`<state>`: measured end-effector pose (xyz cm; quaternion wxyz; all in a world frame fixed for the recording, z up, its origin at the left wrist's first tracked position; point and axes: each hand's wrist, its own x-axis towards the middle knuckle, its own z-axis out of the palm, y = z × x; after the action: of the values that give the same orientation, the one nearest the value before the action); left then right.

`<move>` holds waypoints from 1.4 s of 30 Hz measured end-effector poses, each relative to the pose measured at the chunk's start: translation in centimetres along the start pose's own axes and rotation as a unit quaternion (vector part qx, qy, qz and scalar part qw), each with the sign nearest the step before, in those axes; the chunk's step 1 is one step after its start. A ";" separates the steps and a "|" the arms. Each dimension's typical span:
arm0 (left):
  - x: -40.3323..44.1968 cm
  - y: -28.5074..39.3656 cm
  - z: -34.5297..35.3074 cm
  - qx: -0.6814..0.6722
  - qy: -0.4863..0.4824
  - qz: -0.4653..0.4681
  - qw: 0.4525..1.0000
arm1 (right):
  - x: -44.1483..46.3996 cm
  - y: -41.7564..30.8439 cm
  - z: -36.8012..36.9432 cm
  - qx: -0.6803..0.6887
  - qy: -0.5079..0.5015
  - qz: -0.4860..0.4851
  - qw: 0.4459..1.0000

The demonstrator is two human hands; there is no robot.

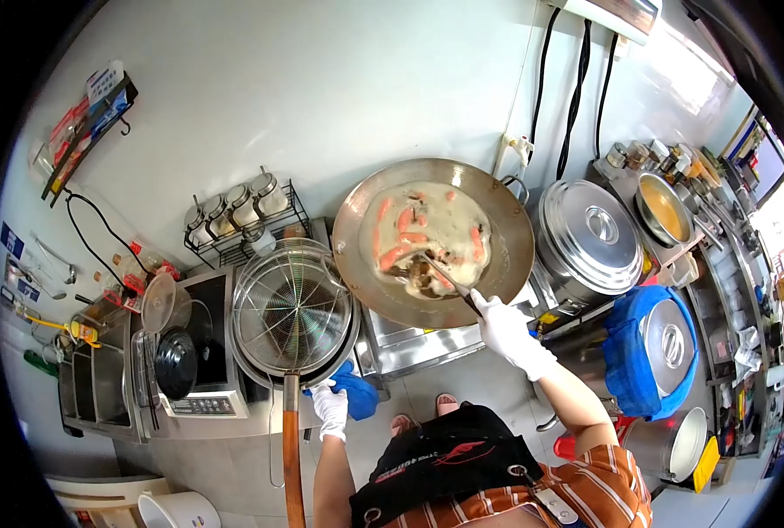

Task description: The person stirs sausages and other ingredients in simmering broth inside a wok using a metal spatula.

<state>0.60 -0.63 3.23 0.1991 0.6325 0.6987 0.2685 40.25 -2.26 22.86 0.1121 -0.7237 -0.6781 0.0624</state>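
My right hand [508, 333], in a white glove, is closed around a long-handled cooking utensil [454, 287]. The utensil's far end dips into pale, foamy broth [449, 211] inside a wide wok [357, 280], so its head is partly hidden. Orange-pink pieces [409, 220] float in the broth, and darker bits lie around the utensil's end. My left hand [329, 407], also gloved in white, is closed on a blue cloth [355, 394] at the counter's edge. Just left of it, a round wire strainer [293, 308] with a wooden handle [292, 449] rests over a metal bowl [349, 339].
Right of the wok stands a lidded steel pot [590, 236]; below it is another lidded pot [669, 334] wrapped in blue. A rack of jars [242, 211] stands against the wall. An induction cooker [207, 400] and sinks [101, 387] lie left. A white bucket [179, 510] sits lower left.
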 end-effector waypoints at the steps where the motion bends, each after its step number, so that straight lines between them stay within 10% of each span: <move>1: 0.0 0.0 0.0 0.001 -0.004 -0.007 1.000 | 0.8 -0.1 0.3 -0.010 -0.003 0.010 1.000; 21: -0.1 -0.2 0.2 0.004 0.016 0.023 1.000 | 0.8 5.6 -0.4 -0.192 0.059 -0.015 0.979; 28: -0.1 0.1 0.0 -0.011 0.005 0.001 1.000 | -3.1 3.7 -4.3 -0.115 -0.070 0.038 0.990; 42: 0.0 -0.2 0.3 -0.001 0.016 0.014 1.000 | 2.6 1.8 0.9 0.031 0.010 -0.007 0.999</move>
<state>0.57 -0.60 2.88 0.1849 0.6376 0.6924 0.2826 42.01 0.29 21.73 0.1414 -0.7160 -0.6795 0.0753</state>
